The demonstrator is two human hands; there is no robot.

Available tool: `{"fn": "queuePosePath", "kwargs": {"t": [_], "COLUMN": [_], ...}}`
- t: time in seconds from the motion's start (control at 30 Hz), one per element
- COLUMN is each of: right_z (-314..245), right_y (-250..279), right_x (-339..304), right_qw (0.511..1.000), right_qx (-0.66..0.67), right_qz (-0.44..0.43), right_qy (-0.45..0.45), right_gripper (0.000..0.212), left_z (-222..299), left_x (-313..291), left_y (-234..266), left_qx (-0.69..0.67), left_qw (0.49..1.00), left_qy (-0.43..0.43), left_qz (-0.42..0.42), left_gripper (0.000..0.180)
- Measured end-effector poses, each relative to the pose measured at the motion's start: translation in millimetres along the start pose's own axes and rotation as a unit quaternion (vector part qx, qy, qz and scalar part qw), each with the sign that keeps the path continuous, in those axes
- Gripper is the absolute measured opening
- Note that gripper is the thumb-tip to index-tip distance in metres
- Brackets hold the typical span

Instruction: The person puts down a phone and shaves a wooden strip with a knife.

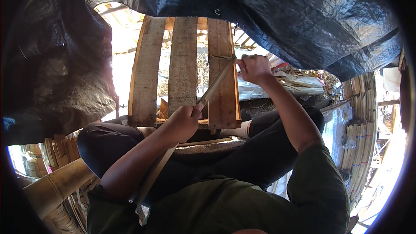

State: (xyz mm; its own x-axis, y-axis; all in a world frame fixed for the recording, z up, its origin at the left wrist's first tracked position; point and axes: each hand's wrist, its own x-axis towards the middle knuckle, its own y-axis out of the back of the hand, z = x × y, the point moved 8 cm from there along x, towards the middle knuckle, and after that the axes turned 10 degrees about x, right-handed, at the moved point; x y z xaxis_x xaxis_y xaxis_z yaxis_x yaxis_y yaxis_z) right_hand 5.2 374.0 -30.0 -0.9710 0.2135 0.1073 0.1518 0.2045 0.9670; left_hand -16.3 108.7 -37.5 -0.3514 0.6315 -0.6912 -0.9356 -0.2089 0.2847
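Note:
A long, narrow pale strip [216,82], which looks like split bamboo, runs slantwise over a slatted wooden bench [183,60]. My left hand [184,123] is closed around its middle, above the bench's near end. From there the strip passes back under my left forearm toward my lap. Farther away, my right hand [255,68] is closed in a pinch at the strip's far end, beside the rightmost slat. A thin dark piece [222,56] lies across that slat next to my right fingertips; I cannot tell what it is.
Dark plastic sheeting [320,17] hangs low across the far side and down the left. A thick bamboo pole [58,186] lies at the lower left. Bundled bamboo strips [359,147] stand at the right. My bent legs [277,143] flank the bench's near end.

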Motion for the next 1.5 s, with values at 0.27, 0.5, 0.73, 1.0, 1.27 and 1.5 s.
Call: {"fn": "queuePosePath", "kwargs": {"t": [0.27,0.5,0.73,1.0,1.27,1.5], "right_z": [8,23,-40,-104,-112,-73], "right_y": [-2,26,49,11,-2,0], "right_x": [-2,4,-17,-60,-48,-34], "right_qw": [0.999,0.994,0.987,0.988,0.966,0.946], "right_qx": [-0.016,-0.038,0.082,0.140,0.138,0.112], "right_qz": [0.012,0.066,0.139,0.024,-0.211,-0.234], "right_qy": [-0.035,-0.085,0.023,0.054,-0.059,-0.194], "right_gripper": [0.033,0.037,0.034,0.030,0.060,0.055], "left_z": [7,5,5,-1,1,2], "left_x": [-4,-11,-10,-5,-8,-3], "left_y": [4,-5,8,-7,-13,-12], "left_qx": [0.024,0.027,0.016,-0.057,-0.089,0.019], "left_qw": [0.999,0.999,0.999,0.997,0.992,1.000], "left_qy": [-0.027,-0.030,-0.029,0.050,0.069,0.007], "left_qz": [0.025,-0.023,0.017,-0.010,-0.051,-0.023], "left_gripper": [0.049,0.050,0.051,0.041,0.041,0.048]}}
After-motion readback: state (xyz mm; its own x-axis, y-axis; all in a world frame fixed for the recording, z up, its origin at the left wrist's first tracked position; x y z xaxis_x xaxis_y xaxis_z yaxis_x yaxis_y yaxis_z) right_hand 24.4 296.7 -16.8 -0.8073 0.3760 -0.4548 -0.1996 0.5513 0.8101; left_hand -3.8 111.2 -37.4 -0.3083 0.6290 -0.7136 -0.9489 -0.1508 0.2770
